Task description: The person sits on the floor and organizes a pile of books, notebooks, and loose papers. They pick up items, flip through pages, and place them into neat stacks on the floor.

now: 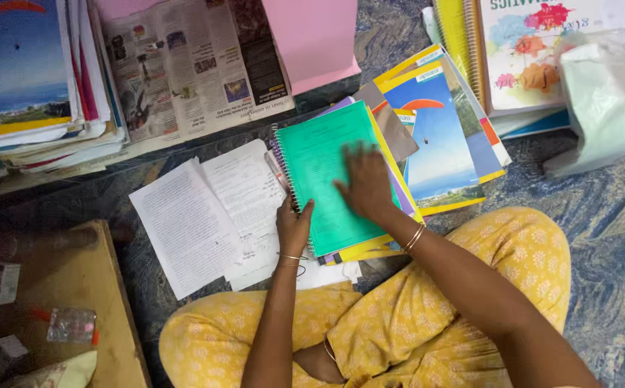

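Yellow-clad legs on stone floor | both hands on green notebook

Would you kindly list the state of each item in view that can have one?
Green spiral notebook: closed, atop a stack.
Left hand: gripping its spiral edge.
Right hand: flat on its cover.
Loose printed sheets: lying unbound on the floor.
Newspaper: folded.
Plastic bag: crumpled.
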